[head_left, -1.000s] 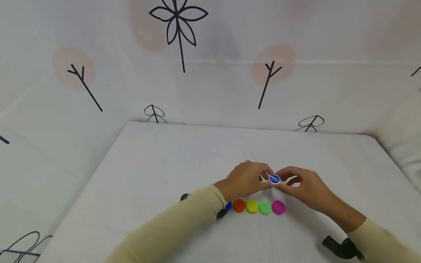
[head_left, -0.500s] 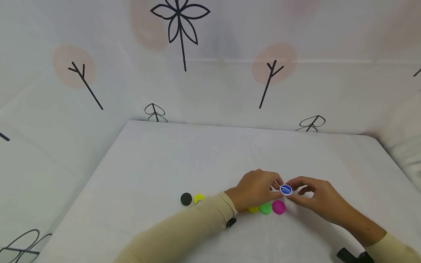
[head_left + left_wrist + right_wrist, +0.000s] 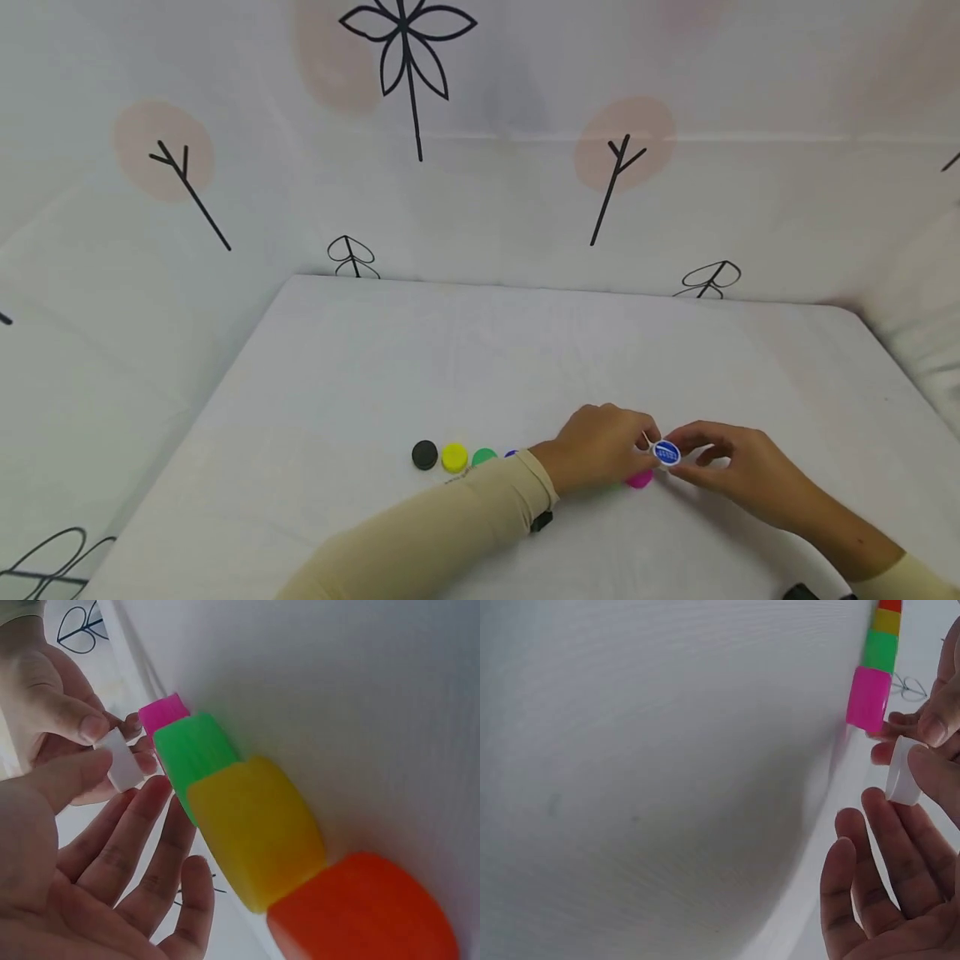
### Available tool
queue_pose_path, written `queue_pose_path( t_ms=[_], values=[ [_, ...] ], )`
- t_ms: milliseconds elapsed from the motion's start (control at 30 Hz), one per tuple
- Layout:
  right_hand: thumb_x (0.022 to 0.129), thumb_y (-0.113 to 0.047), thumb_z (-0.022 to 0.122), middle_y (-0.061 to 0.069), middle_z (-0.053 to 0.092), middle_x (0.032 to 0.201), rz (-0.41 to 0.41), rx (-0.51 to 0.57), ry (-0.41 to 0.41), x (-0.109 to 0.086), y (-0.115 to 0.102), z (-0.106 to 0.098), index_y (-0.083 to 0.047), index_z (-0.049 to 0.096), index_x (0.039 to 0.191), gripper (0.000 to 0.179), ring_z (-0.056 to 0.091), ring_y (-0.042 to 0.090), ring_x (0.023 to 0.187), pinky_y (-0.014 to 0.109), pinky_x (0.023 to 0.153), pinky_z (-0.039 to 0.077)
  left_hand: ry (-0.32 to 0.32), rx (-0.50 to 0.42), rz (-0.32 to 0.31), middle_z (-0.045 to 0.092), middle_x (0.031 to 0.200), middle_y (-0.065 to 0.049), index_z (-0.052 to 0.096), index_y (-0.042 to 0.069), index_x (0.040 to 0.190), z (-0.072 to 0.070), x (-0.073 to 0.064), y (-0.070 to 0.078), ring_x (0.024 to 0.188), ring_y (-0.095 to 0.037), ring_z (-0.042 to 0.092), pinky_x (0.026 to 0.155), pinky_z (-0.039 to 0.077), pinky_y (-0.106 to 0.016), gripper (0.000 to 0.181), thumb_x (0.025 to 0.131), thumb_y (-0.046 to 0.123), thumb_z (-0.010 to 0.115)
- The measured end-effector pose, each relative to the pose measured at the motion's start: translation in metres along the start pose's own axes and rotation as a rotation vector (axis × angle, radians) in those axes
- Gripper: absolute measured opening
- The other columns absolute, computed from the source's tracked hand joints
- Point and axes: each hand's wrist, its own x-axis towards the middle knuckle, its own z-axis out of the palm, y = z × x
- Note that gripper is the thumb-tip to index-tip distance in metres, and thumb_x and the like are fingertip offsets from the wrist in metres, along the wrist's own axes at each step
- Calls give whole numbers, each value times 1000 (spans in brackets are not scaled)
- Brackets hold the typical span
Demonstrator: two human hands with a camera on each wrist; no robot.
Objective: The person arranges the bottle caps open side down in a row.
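A small white bottle cap with a blue printed top [image 3: 666, 452] is held between both hands. The left hand [image 3: 603, 446] pinches it from the left with thumb and fingers, and the right hand [image 3: 738, 458] does the same from the right. Just below the cap, in the head view, a magenta cap [image 3: 640, 479] ends a row of coloured caps. Partly behind the left hand and sleeve, that row continues with a light green cap [image 3: 195, 754], a yellow-orange cap [image 3: 255, 832] and an orange-red cap [image 3: 360, 915], seen in the left wrist view.
Farther left along the row sit a black cap [image 3: 424, 455], a yellow cap [image 3: 454, 457], a green cap [image 3: 484, 456] and a blue cap [image 3: 512, 453] mostly covered by the sleeve. White cloth covers the table [image 3: 450, 358], and a patterned cloth wall [image 3: 510, 200] rises behind it.
Both hands have carried the white-and-blue cap to the right and nearer, down to the row's magenta end. The caps at the left end have come out from behind the left sleeve.
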Motion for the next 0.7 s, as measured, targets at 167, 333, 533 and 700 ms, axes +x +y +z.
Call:
queue_pose_path(
  t_ms=[167,333,533,700],
  values=[
    [79,-24,85,-15,70,86,19,1,-14,-3,5,2,-23,72,101,26,61,0,73,20,62,51,-28,6,13,71,95,23,71,31,114,4,-1,2,79,11,57,65,36,-9,24,92,40,71],
    [78,-19,85,-16,66,85,-26,17,-7,-3,12,7,-23,72,101,26,59,0,75,19,64,50,-25,37,52,64,83,22,74,29,109,7,-1,4,71,7,50,60,35,-9,22,92,42,70],
    [77,-14,86,-15,65,90,-114,43,-26,-2,24,12,-22,70,102,31,56,0,82,17,67,50,-68,93,57,65,86,18,75,29,111,9,1,3,75,3,50,61,36,-12,26,91,45,70],
    [73,-16,88,-17,64,90,-134,0,-22,1,29,14,-22,70,101,34,54,-1,81,18,65,48,-82,129,49,59,83,16,75,33,110,11,5,4,76,0,48,60,37,-16,25,91,47,69]
  ],
)
